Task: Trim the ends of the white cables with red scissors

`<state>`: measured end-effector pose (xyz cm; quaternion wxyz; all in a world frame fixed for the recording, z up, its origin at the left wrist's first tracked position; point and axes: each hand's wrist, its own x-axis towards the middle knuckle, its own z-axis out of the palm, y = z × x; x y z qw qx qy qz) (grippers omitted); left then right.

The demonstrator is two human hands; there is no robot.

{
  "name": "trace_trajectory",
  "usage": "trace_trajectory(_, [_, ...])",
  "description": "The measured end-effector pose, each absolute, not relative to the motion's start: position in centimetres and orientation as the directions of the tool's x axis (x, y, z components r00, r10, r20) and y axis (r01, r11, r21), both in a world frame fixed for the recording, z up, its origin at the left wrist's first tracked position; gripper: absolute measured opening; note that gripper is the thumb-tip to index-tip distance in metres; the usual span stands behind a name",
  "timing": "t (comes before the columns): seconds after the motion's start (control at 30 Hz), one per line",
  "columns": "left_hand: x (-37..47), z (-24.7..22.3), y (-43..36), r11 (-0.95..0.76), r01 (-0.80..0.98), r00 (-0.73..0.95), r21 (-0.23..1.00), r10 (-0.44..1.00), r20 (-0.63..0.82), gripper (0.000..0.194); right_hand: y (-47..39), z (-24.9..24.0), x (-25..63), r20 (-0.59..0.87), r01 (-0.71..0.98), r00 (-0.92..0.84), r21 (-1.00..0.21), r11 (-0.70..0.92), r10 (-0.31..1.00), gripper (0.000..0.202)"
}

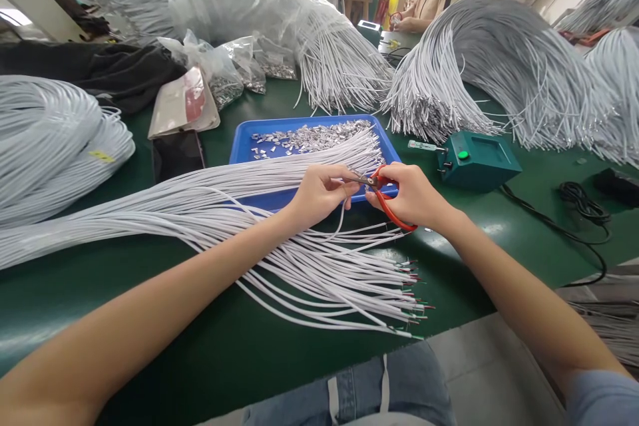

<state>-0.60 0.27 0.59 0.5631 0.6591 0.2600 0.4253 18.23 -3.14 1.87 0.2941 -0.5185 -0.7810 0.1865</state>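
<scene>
A pair of red-handled scissors (pixel 373 182) is held above the near right part of a blue tray (pixel 269 201), blades pointing toward nine o'clock. The right hand (pixel 417 192), at three o'clock from the pivot, is curled around the red handles; the left hand (pixel 319 194), at nine o'clock, pinches a white cable (pixel 342 218) between thumb and fingers, with the blades right at its fingertips. Whether the blades touch the cable is too small to tell. In the tray, at about eleven o'clock from the scissors, lie small silver metal pieces (pixel 319 138), and a bundle of white cables (pixel 234 176) runs in across it from nine o'clock. A looser fan of cables (pixel 309 269) spreads over the green counter (pixel 190 319) at seven o'clock, its ends showing thin coloured wires toward five. At three o'clock sits a green device (pixel 482 161) with a bright green button. Farther out come a large arching grey cable bundle (pixel 524 53) at two o'clock, another person (pixel 442 3) at one, a plastic-wrapped bundle (pixel 234 6) between ten and eleven, clear bags (pixel 227 83) at ten, and at nine a dark phone (pixel 177 154) and a big cable coil (pixel 54 140).
</scene>
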Motion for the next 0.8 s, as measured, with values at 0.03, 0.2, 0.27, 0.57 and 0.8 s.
trace_trajectory(0.03, [-0.6, 0.6, 0.3, -0.227, -0.139, 0.505, 0.964, 0.821, 0.266, 0.015, -3.1, 1.9, 18.2, 0.274, 0.703, -0.282, -0.593, 0.392, 0.92, 0.013])
trace_trajectory(0.2, [-0.8, 0.5, 0.6, -0.159, -0.136, 0.427, 0.978, 0.881, 0.203, 0.019, -2.6, 1.9, 18.5, 0.216, 0.758, -0.183, -0.59, 0.278, 0.959, 0.016])
trace_trajectory(0.27, [-0.8, 0.4, 0.8, -0.123, -0.155, 0.364, 0.98, 0.915, 0.173, 0.022, -2.2, 1.9, 18.9, 0.179, 0.781, -0.071, -0.602, 0.166, 0.981, 0.018])
trace_trajectory(0.57, [-0.5, 0.5, 0.3, -0.133, -0.106, 0.574, 0.985, 0.801, 0.17, 0.017, -3.1, 2.6, 17.5, 0.217, 0.265, 0.032, -0.943, 0.201, 0.976, 0.017])
trace_trajectory(0.8, [-0.5, 0.5, 0.4, -0.139, -0.068, 0.601, 0.988, 0.784, 0.152, 0.021, -4.0, 2.8, 16.7, 0.252, 0.212, -0.011, -0.945, 0.248, 0.968, 0.017])
